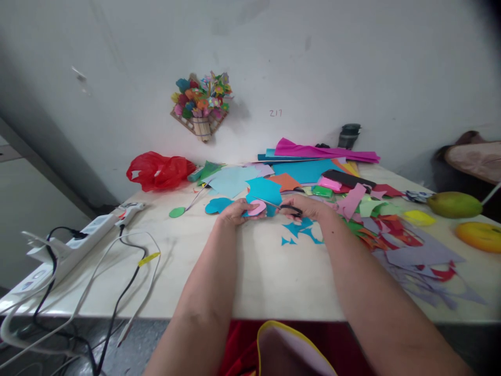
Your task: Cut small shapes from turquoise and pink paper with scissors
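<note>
My left hand pinches a small pink paper circle together with a blue sheet of paper. In my right hand is a pair of scissors with black handles, its blades lying across the blue paper above the pink circle. Left of my left hand lie rounded blue paper cutouts. Small blue offcuts are scattered on the table below my right hand. A green paper circle rests farther left.
Coloured paper scraps cover the table's right side, near two mangoes. Rolled magenta paper and a dark tumbler stand at the back. A red plastic bag sits back left; a power strip with loose cables runs along the left edge.
</note>
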The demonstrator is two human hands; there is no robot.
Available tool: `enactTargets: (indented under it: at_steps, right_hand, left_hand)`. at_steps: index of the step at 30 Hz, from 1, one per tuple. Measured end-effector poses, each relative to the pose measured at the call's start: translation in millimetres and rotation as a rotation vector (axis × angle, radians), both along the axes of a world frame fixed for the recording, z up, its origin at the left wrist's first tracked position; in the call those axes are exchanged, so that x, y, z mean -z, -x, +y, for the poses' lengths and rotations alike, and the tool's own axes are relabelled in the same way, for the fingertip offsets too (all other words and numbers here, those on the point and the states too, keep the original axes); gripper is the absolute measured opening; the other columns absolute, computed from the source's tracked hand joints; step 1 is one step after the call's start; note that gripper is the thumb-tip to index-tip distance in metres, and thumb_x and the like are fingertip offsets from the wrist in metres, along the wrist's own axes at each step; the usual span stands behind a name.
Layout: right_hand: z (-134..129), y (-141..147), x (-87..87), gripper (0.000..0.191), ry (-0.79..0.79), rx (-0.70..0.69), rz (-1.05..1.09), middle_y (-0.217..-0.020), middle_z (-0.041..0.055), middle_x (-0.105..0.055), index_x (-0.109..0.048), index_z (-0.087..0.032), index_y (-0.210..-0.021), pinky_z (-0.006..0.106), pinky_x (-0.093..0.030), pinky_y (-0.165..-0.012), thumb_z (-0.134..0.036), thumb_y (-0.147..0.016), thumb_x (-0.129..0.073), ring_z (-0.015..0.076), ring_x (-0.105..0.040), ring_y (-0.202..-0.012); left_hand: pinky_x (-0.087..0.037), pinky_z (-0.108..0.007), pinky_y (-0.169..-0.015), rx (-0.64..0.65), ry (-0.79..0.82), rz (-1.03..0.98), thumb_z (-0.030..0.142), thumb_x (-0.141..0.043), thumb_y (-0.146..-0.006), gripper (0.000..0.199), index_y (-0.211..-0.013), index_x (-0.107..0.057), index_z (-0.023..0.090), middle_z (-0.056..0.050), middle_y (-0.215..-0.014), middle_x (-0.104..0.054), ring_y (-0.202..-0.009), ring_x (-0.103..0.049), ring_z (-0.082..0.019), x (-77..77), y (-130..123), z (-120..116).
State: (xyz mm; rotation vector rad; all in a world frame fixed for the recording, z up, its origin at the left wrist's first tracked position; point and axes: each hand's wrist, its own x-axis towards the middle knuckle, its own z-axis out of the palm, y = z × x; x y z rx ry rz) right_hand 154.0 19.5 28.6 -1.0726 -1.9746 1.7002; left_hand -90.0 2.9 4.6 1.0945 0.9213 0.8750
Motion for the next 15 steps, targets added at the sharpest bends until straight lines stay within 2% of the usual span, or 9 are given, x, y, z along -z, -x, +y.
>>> enactTargets:
  at_steps: [4,9,15]
  right_hand:
    - [0.6,-2.3,0.2,0.013,-0.027,0.013,-0.025,-0.046,-0.0041,-0.053,-0.065,-0.014,-0.075,0.017,-0.031,-0.032,-0.026,-0.072,-0.069,0.005,-0.038,-0.033]
    - [-0.4,-3.4,-1.4,0.017,-0.082,0.021,-0.05,-0.047,-0.0036,-0.054,-0.069,-0.012,-0.078,0.016,-0.032,-0.033,-0.027,-0.069,-0.072,0.0045,-0.039,-0.034]
    - [-1.6,-1.1,-2.8,0.023,-0.111,0.023,-0.085,-0.049,-0.0017,-0.059,-0.069,-0.012,-0.08,0.018,-0.034,-0.034,-0.031,-0.07,-0.077,0.0065,-0.045,-0.033]
  left_hand:
    - [-0.054,-0.022,-0.055,0.042,-0.003,-0.014,0.022,-0.077,-0.077,0.025,-0.093,-0.073,0.003,-0.018,-0.083,-0.075,-0.072,-0.072,-0.022,0.2,0.9,1.0]
    - [-0.055,-0.023,-0.057,0.078,-0.005,-0.022,0.021,-0.076,-0.077,0.024,-0.094,-0.073,0.003,-0.017,-0.081,-0.075,-0.074,-0.072,-0.023,1.4,1.3,3.3]
    - [-0.055,-0.024,-0.054,-0.032,0.02,-0.012,0.014,-0.075,-0.074,0.012,-0.08,-0.07,0.006,-0.019,-0.083,-0.074,-0.076,-0.073,-0.026,0.3,-2.8,1.0]
